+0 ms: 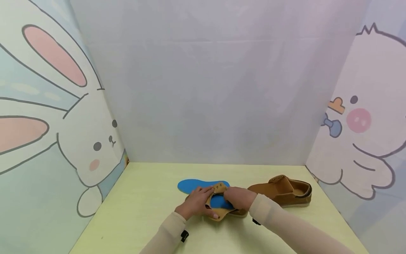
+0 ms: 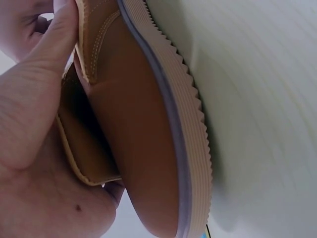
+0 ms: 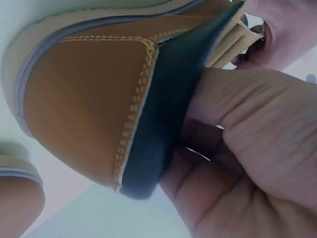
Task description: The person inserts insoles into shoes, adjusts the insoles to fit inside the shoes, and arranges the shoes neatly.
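A brown lace-up shoe (image 1: 239,213) without laces lies on the table with its toe to the left. My left hand (image 1: 198,204) holds its front part, fingers at the far eyelet flap and thumb at the near one, spreading the opening. In the left wrist view, the thumb presses the stitched flap of the shoe (image 2: 143,124). Inside the opening shows a blue insole (image 1: 219,202). My right hand (image 1: 240,197) reaches in at the heel with curled fingers on the insole's rear end. Its fingertips are hidden behind the dark heel collar (image 3: 163,109).
A second blue insole (image 1: 191,185) lies flat just behind the held shoe. To the right stands the matching brown shoe (image 1: 295,199), close to my right forearm. The pale yellow table (image 1: 142,197) is bounded by a grey back wall (image 1: 209,106) and cartoon-printed side walls.
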`<state>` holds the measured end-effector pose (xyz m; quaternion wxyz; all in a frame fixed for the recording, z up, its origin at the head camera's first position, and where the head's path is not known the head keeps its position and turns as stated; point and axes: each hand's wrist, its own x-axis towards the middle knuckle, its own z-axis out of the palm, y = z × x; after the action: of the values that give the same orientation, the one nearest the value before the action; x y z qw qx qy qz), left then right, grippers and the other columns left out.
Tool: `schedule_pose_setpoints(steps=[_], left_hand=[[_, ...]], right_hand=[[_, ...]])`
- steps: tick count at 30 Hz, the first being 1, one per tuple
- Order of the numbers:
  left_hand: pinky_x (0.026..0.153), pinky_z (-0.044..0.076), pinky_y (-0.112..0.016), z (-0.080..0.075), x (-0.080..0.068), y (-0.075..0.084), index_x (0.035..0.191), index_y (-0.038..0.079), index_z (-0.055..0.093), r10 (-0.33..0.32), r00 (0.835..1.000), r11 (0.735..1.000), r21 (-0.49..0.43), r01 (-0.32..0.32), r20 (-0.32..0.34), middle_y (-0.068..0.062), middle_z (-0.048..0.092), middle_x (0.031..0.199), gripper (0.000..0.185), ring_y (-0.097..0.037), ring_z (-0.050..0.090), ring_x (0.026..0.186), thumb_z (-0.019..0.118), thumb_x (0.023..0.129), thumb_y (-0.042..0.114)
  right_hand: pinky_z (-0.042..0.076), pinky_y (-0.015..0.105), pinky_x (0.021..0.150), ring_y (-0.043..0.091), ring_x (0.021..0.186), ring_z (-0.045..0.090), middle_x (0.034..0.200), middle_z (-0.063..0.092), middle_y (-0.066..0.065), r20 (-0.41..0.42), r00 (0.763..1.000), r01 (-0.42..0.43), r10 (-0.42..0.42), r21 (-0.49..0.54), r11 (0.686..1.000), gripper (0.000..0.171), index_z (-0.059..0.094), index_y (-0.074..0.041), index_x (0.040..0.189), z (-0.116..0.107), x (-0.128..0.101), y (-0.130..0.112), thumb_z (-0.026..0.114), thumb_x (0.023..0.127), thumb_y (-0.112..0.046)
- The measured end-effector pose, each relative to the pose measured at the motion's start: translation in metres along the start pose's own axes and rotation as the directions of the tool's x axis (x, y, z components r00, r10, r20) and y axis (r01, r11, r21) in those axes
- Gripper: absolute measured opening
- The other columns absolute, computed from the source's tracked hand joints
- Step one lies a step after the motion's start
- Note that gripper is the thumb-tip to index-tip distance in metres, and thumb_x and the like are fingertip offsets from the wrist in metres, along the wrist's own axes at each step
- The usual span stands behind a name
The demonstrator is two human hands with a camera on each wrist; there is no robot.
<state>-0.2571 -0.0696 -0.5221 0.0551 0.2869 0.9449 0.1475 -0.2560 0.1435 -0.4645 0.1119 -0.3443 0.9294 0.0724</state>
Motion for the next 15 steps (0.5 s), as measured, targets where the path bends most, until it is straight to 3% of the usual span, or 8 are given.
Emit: schedule_pose_setpoints(steps=[7,15], left_hand=[[0.114,0.031,-0.057,0.002,-0.002,0.002,0.158,0.017,0.039,0.003,1.000,1.000,-0.015,-0.003,-0.005,-0.001,0.034,0.163,0.105,-0.038,0.035,0.144,0.076,0.075,0.071],[0.112,0.034,-0.053,-0.001,-0.001,0.001,0.158,0.018,0.040,0.004,1.000,1.000,0.009,-0.004,-0.007,-0.001,0.035,0.162,0.103,-0.036,0.037,0.142,0.074,0.076,0.071]], right_hand=[[0.050,0.024,0.062,0.008,0.064,0.053,0.072,0.060,-0.004,-0.007,1.000,-0.002,0.002,-0.091,0.996,0.015,0.069,-0.015,0.083,0.009,0.000,-0.002,0.080,0.088,-0.005],[0.057,0.029,0.069,0.016,0.076,0.066,0.085,0.065,0.005,-0.059,0.997,-0.052,0.039,-0.235,0.971,0.017,0.070,-0.009,0.093,-0.007,-0.009,-0.013,0.084,0.085,-0.011]])
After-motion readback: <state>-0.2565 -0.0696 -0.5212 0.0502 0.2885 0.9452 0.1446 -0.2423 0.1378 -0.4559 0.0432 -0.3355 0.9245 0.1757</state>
